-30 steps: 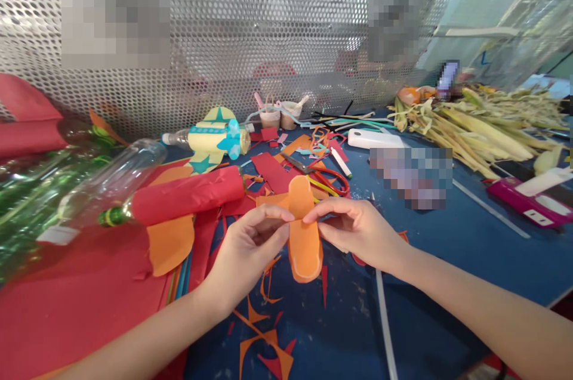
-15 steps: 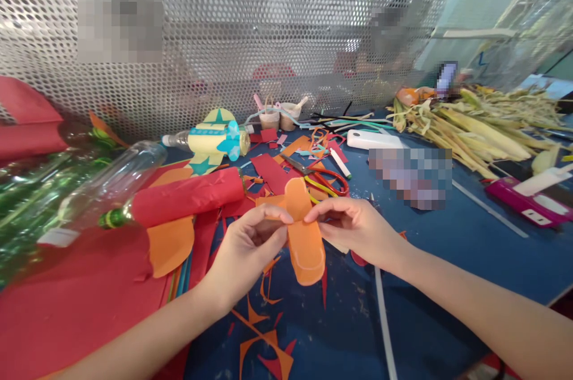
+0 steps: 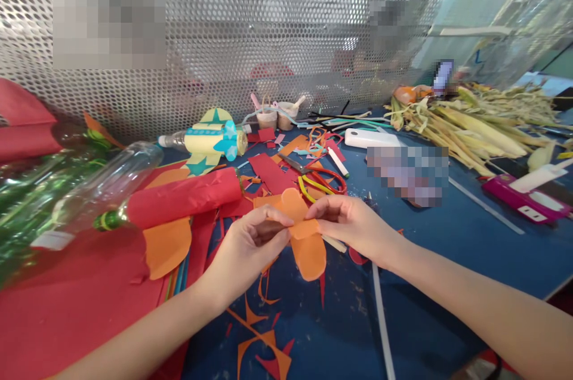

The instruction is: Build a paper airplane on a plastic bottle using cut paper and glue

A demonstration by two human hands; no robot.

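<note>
- Nearest you, orange and red paper scraps [image 3: 268, 341] lie on the blue table [image 3: 430, 332], with a thin white strip [image 3: 382, 320] to their right.
- On your near left, a large red sheet [image 3: 89, 296] spreads over the table.
- At the middle, your left hand [image 3: 250, 246] pinches the left edge of an orange paper piece [image 3: 310, 259] between thumb and fingertips.
- Your right hand [image 3: 356, 226] pinches the same piece from the right, thumb and fingers close together.
- That piece is between your hands, a band of it folded across its middle and rounded ends showing on the near and far sides.
- Just beyond, scissors [image 3: 330, 179] with red and yellow on the handles lie among more scraps.
- Left of them is a red-wrapped bottle [image 3: 183, 196]; farther left are a clear bottle [image 3: 119, 180] and green bottles.
- Farther off, a bottle in cream paper with blue stars [image 3: 213, 140] lies left of two small cups [image 3: 267, 119].
- On the far right, dry husks [image 3: 474, 126] lie heaped.
- Farthest, a perforated metal panel [image 3: 250, 4] stands.
</note>
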